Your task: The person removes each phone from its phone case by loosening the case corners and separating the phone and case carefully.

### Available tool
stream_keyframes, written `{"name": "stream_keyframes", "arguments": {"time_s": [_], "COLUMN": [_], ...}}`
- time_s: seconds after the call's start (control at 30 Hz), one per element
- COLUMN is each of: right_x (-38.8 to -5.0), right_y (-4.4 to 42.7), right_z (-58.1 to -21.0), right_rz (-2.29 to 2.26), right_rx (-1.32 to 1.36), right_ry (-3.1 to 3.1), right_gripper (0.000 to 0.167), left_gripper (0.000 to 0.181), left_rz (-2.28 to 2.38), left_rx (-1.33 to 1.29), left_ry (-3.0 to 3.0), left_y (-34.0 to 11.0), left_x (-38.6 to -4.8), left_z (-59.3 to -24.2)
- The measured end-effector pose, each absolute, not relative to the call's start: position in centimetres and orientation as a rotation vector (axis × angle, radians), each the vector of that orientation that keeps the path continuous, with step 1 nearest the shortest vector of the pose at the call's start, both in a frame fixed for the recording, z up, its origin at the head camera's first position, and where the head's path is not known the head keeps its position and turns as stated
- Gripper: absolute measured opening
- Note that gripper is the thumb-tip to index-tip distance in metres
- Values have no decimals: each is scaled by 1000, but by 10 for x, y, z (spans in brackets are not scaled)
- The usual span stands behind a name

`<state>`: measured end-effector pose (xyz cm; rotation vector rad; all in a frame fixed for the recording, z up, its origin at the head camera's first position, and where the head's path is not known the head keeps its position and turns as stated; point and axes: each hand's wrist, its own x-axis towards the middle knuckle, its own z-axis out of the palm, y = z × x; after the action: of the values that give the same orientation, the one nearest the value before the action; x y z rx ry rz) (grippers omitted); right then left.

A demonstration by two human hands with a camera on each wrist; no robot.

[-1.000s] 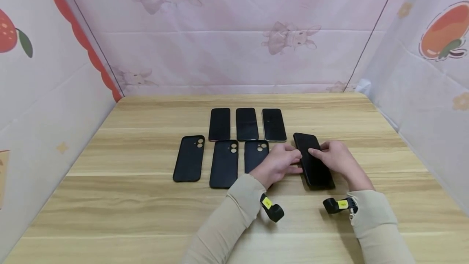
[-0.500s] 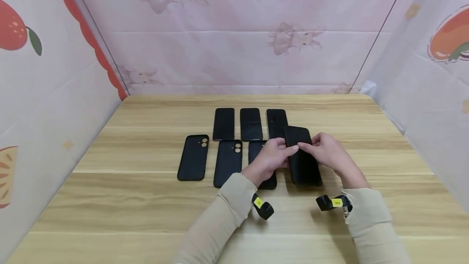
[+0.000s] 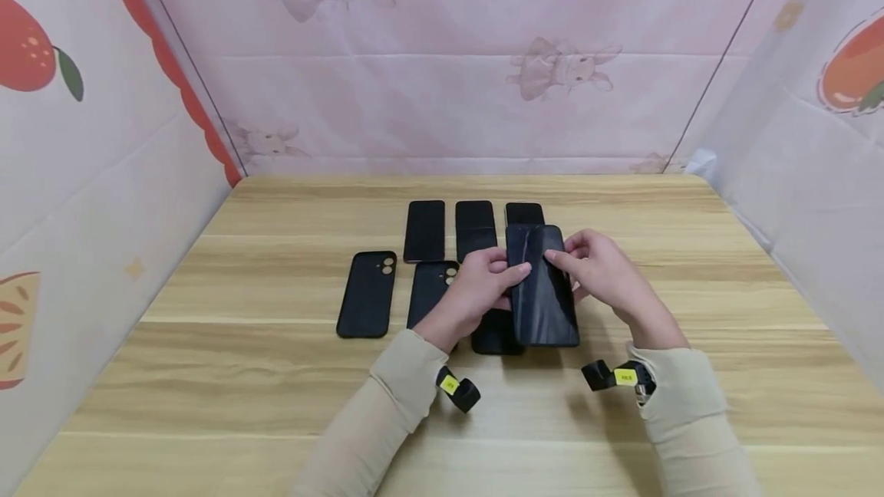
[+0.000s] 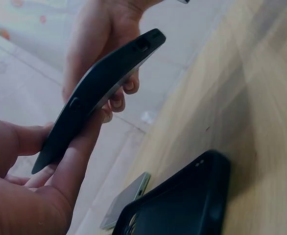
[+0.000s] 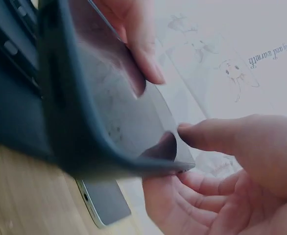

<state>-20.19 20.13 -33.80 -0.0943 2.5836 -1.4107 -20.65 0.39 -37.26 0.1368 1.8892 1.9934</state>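
Note:
A dark phone in a black phone case [image 3: 545,297] is lifted off the table between both hands, screen up. My left hand [image 3: 476,282] pinches its left edge, thumb over the screen side and fingers underneath. At the opposite edge, my right hand [image 3: 597,271] pinches it near the top, fingers behind. The left wrist view shows the case's side edge [image 4: 92,85] with a charging-port cutout at its end. In the right wrist view the glossy screen [image 5: 111,93] reflects both thumbs. Directly below lies another black case [image 3: 496,334], mostly covered from the head camera.
Further left on the wooden table [image 3: 242,374] lie two more black cases, one outermost [image 3: 367,294] and one [image 3: 424,297] partly behind my left hand. Behind them is a row of phones: left [image 3: 424,231], middle [image 3: 476,225], and right [image 3: 525,213], partly hidden. Fabric walls [image 3: 414,113] enclose the table.
Both hands have raised the cased phone from the right side of the table and carried it left, over the third case. Its screen now tilts more toward the head camera.

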Motion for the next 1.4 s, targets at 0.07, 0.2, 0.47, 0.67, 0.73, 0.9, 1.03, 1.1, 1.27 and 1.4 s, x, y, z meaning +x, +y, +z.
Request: {"name": "stream_keyframes", "arguments": {"time_s": [0.07, 0.2, 0.47, 0.67, 0.73, 0.9, 1.03, 1.1, 1.27, 1.4], "right_x": [-203, -204, -206, -206, -206, -204, -202, -201, -201, -201], "right_y": [199, 195, 191, 192, 192, 191, 188, 186, 183, 182], "right_z": [-337, -337, -344, -346, -345, -344, -346, -347, -349, -349], "right_rz": [-1481, -1625, -1817, -1931, -1964, -2088, -2236, -2292, -2350, -2347], "right_rx": [-114, -118, -138, -202, -242, -333, -379, -401, -439, -433], "right_ry": [2529, 2436, 2334, 2168, 2112, 1977, 1814, 1738, 1633, 1605], "right_gripper": [50, 47, 44, 45, 45, 36, 33, 34, 38, 39], "left_gripper": [32, 29, 31, 31, 30, 30, 30, 30, 30, 29], "left_rz": [1979, 1920, 1806, 1809, 1823, 1867, 1904, 1923, 1950, 1958], "left_rx": [153, 186, 249, 275, 291, 312, 308, 305, 327, 323], "left_ry": [1894, 1918, 1931, 1912, 1926, 1917, 1877, 1858, 1830, 1825], "left_y": [-2, -11, -24, -30, -31, -34, -37, -38, -39, -40], "left_x": [-206, -204, -203, -204, -204, -203, -203, -204, -205, -204], "left_z": [-372, -369, -360, -359, -358, -356, -356, -356, -357, -356]}}
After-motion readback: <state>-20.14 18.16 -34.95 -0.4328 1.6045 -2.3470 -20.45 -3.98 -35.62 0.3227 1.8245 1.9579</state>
